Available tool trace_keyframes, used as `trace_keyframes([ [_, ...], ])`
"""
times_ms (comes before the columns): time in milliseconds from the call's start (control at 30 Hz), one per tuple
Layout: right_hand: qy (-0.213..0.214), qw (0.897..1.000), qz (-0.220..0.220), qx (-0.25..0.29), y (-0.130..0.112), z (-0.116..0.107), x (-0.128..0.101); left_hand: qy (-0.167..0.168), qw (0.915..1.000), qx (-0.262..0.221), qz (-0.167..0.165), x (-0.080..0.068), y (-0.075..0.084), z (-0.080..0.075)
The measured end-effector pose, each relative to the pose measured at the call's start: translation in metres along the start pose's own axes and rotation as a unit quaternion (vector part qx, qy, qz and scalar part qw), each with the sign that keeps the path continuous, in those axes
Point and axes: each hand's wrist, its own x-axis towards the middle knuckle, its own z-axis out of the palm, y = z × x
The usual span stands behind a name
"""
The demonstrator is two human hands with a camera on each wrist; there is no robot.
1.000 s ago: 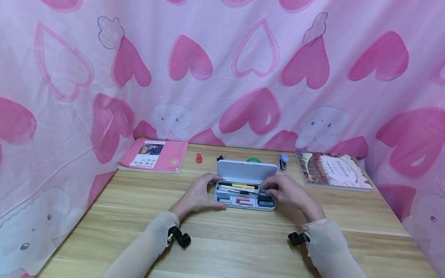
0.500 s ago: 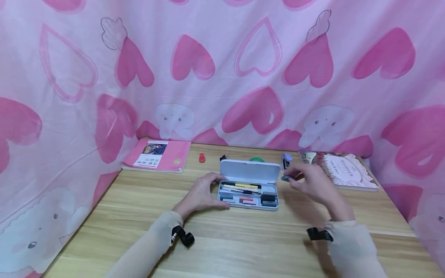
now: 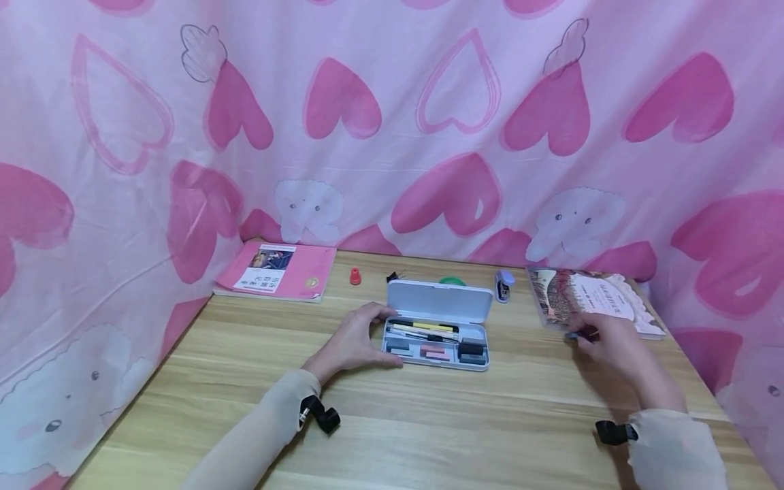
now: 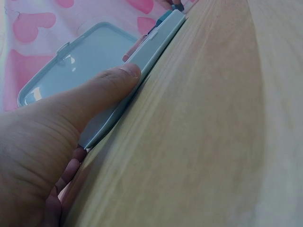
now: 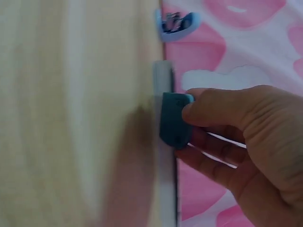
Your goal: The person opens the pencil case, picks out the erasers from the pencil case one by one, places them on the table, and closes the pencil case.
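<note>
The light blue pencil case (image 3: 437,363) lies on the table with its lid (image 3: 437,303) raised. Inside are pens and pencils (image 3: 424,330), pink and grey erasers (image 3: 436,353) and dark blocks (image 3: 471,348). My left hand (image 3: 352,340) grips the left end of the case, thumb (image 4: 111,82) along its front side and fingers behind. Well off to the right, my right hand (image 3: 618,347) pinches a small dark teal piece (image 5: 175,120) with one rounded end, over the table near the front edge of a patterned book (image 3: 603,296). I cannot tell what the piece is.
A pink book (image 3: 275,272) lies at the back left. Along the back stand a small red object (image 3: 355,275), a black binder clip (image 3: 393,277), a green round thing (image 3: 452,280) partly behind the lid, and a purple stapler (image 3: 503,286). A heart-printed curtain (image 3: 343,156) surrounds the table.
My right hand has moved from the pencil case's right end out to the right with the dark teal piece, coming down by the patterned book. My left hand has stayed on the case.
</note>
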Motion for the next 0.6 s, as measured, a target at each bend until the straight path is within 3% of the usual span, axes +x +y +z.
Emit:
trace_keyframes([
  [333, -0.048, 0.997, 0.034, 0.051, 0.011, 0.013, -0.011, 0.005, 1.0, 0.005, 0.005, -0.001, 0.0, -0.003],
  [600, -0.004, 0.997, 0.041, 0.064, -0.005, 0.001, -0.008, 0.002, 1.0, -0.001, 0.009, 0.001, 0.001, 0.0],
])
